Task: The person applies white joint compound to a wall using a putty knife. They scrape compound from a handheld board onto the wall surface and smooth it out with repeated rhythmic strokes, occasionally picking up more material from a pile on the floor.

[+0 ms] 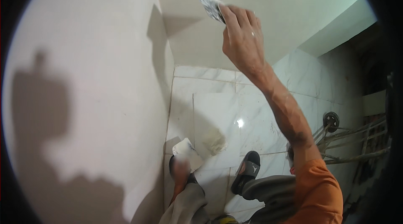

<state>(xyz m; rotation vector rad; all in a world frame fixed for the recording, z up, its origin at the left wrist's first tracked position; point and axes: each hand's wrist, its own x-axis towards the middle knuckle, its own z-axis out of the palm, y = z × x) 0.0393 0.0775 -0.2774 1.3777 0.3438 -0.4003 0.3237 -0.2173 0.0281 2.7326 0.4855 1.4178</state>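
Observation:
My right hand is raised at the far side, its fingers closed around a putty knife. The knife's metal blade, smeared with white, is tilted up to the left in front of the far wall; whether it touches is unclear. Low and close to my left foot is my left hand, partly blurred. It grips a flat plate with a whitish coating on its face. The left fingers are hard to make out, being mostly behind the plate and smeared.
A smooth pale wall rises on the left and meets the far wall in a corner. Underfoot are white marbled tiles, with a beige patch ahead of my feet. A black slipper is on my right foot. A wheeled metal frame stands at right.

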